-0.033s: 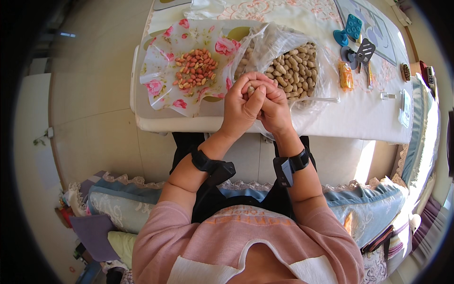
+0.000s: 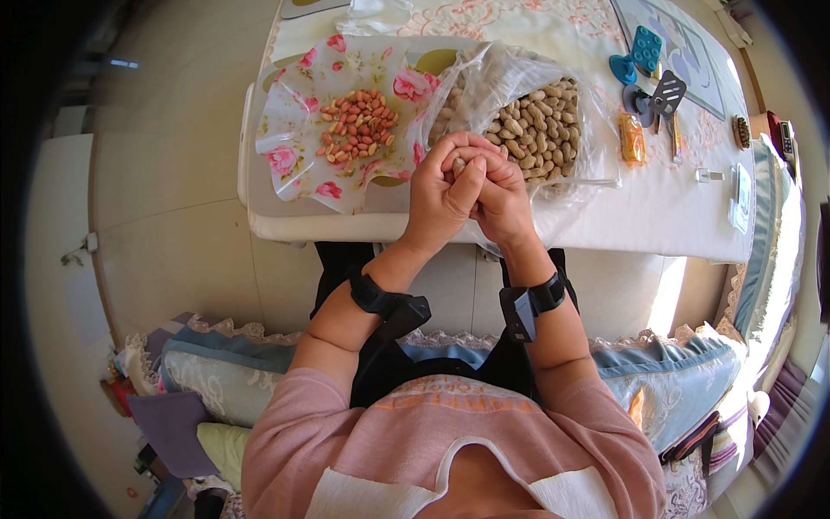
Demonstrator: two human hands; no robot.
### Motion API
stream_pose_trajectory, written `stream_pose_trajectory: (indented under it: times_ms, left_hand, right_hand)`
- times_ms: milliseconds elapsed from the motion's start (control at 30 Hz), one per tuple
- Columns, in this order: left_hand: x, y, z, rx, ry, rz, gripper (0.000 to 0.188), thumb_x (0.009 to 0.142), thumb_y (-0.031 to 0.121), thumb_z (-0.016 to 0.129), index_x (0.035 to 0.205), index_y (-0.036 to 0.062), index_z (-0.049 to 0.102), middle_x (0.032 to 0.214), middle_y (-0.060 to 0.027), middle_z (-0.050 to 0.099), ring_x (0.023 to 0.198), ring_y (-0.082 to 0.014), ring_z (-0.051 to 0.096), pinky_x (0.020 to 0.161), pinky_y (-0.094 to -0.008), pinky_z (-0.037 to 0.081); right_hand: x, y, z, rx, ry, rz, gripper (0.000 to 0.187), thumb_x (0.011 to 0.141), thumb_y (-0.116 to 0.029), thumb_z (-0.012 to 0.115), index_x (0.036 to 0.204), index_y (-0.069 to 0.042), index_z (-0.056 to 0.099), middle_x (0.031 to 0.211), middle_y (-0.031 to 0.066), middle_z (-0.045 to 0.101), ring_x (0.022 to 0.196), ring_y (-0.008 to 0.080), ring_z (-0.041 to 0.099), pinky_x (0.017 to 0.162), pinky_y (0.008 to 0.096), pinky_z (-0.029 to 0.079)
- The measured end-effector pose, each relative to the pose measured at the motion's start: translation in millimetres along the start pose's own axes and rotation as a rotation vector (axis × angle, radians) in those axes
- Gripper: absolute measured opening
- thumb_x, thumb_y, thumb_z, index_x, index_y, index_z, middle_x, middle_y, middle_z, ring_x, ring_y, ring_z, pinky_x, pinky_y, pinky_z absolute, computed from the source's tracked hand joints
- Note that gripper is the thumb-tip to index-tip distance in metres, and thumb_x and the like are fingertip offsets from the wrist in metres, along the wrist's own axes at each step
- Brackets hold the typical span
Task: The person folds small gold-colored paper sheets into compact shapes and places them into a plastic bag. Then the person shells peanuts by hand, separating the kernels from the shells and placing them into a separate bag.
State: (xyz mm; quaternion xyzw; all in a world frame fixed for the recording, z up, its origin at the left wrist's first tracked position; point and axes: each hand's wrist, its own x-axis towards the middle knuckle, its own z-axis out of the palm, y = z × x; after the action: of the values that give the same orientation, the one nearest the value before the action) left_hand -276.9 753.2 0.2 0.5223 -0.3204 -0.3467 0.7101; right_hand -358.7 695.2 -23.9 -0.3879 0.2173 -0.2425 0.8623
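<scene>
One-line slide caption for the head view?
Left hand and right hand clasped around what looks like a peanut, at a clear plastic bag of unshelled peanuts; shelled peanuts lie left.

Unshelled peanuts (image 2: 545, 125) are showing rough, matt, pitted husks, while the shelled kernels (image 2: 356, 125) are presenting smooth skins with a faint sheen. The bag (image 2: 497, 65) about the husks is displaying clear, crinkled, glossy plastic; the flower-printed sheet (image 2: 298, 130) is appearing thin, smooth and lightly shiny, with a rippled edge. The white table covering (image 2: 605, 227) is showing a smooth, low-sheen finish. A blue stand (image 2: 646, 49) is exhibiting moulded plastic, and an orange packet (image 2: 633, 138) is reflecting light from its slick wrapper. Black wrist straps (image 2: 367, 292) are looking matt. The pink shirt (image 2: 389, 441) is showing soft, matt cloth; the blue seat cover (image 2: 225, 381) is revealing patterned fabric, its trim (image 2: 229, 329) being lace. The floor tiles (image 2: 173, 251) are appearing smooth.
</scene>
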Motion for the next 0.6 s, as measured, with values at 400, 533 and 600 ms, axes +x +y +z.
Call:
stream_pose_trajectory:
  times_ms: [400, 533, 600]
  left_hand:
    - [11.4, 14.2, -8.3, -0.281, -0.194, -0.161, 0.028, 0.094, 0.012, 0.05, 0.117, -0.0026, 0.056, 0.12, -0.0191, 0.06, 0.107, -0.0194, 0.06, 0.09, -0.0309, 0.05]
    - [16.3, 24.0, -22.3, -0.197, -0.297, -0.203, 0.028, 0.093, 0.006, 0.045, 0.114, -0.0036, 0.06, 0.122, -0.0174, 0.06, 0.107, -0.0199, 0.06, 0.092, -0.032, 0.049]
    - [16.8, 26.2, -26.1, -0.128, -0.321, -0.168, 0.028, 0.09, 0.001, 0.042, 0.108, -0.0047, 0.064, 0.121, -0.0168, 0.061, 0.104, -0.0198, 0.061, 0.091, -0.0323, 0.05]
  right_hand:
    - [-3.9, -26.9, -1.7, 0.215, -0.108, -0.047, 0.021, 0.093, -0.013, 0.063, 0.109, 0.001, 0.066, 0.074, 0.0008, 0.059, 0.051, 0.0066, 0.044, 0.042, 0.0196, 0.029]
    - [-2.2, -25.9, -6.6, 0.165, -0.1, -0.001, 0.023, 0.092, -0.01, 0.064, 0.111, 0.002, 0.066, 0.074, 0.0021, 0.059, 0.051, 0.008, 0.045, 0.042, 0.0201, 0.029]
    - [-1.7, -22.3, -6.1, 0.137, -0.085, 0.01, 0.022, 0.092, -0.009, 0.063, 0.111, 0.001, 0.066, 0.073, 0.0021, 0.058, 0.051, 0.0082, 0.045, 0.042, 0.0202, 0.028]
